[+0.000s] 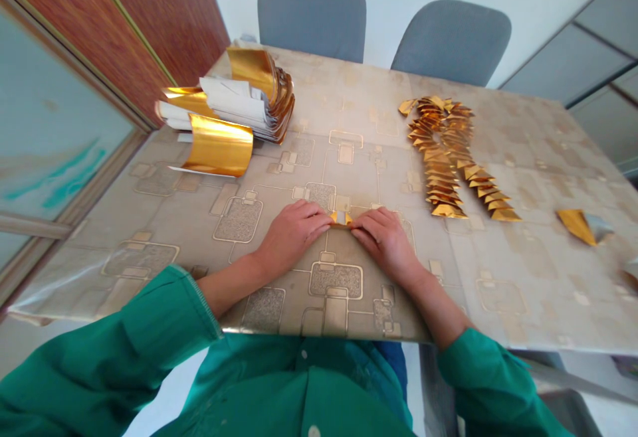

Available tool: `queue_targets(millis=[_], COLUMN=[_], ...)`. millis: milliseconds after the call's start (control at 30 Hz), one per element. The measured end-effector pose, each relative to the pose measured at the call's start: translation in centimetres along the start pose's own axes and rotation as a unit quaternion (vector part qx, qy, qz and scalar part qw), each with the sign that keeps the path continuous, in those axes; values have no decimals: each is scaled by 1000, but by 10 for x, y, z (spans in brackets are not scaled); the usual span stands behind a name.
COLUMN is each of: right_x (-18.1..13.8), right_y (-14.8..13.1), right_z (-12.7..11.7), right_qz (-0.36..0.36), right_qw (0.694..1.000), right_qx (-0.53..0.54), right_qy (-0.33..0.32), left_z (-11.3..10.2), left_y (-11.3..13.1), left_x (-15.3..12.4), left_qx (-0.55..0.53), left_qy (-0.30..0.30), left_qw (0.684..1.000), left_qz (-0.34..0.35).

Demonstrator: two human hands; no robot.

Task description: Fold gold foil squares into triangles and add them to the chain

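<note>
Between my hands, on the patterned tablecloth (279, 304), lies a small piece of gold foil paper (341, 218) with a pale patch in its middle and gold corners folded at both sides. The fingers of my left hand (298, 231) are pinched on its left end. At its right end my right hand (386, 241) pinches it in the same way. Both hands rest low on the table, close together, thumbs toward the near edge. The fingertips hide the outer ends of the paper.
A stack of gold and white paper sheets (239, 108) stands at the back left, a curled gold sheet (222, 148) before it. Rows of folded gold pieces (441, 165) lie right of centre. Another gold-and-silver piece (578, 224) lies far right. Two grey chairs (312, 8) stand behind the table.
</note>
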State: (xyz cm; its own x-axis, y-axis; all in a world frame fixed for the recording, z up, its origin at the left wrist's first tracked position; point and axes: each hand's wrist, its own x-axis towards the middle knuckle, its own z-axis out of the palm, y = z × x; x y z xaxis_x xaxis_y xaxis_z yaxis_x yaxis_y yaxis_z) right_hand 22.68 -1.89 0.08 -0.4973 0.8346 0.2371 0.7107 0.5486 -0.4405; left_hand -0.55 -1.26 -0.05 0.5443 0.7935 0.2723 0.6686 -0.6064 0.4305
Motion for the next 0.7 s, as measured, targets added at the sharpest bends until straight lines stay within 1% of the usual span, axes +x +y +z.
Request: queue_targets(millis=[133, 233, 433, 567, 700], right_x=[6, 9, 12, 13, 13], right_y=[3, 5, 2, -2, -1], right_z=[1, 1, 3, 5, 5], right_qz=[21, 28, 94, 101, 107], right_qw=[999, 998, 994, 994, 992], right_qx=[27, 46, 60, 49, 66], right_qy=[-6, -15, 5, 16, 27], left_z=[-1, -1, 2, 3, 3], left_y=[0, 1, 3, 5, 6], left_x=[4, 6, 10, 12, 14], left_qx=[-6, -12, -5, 38, 97], left_qy=[3, 0, 9, -2, -13], left_qw=[999, 998, 997, 996, 994], left_qz=[-42, -58, -80, -78, -56])
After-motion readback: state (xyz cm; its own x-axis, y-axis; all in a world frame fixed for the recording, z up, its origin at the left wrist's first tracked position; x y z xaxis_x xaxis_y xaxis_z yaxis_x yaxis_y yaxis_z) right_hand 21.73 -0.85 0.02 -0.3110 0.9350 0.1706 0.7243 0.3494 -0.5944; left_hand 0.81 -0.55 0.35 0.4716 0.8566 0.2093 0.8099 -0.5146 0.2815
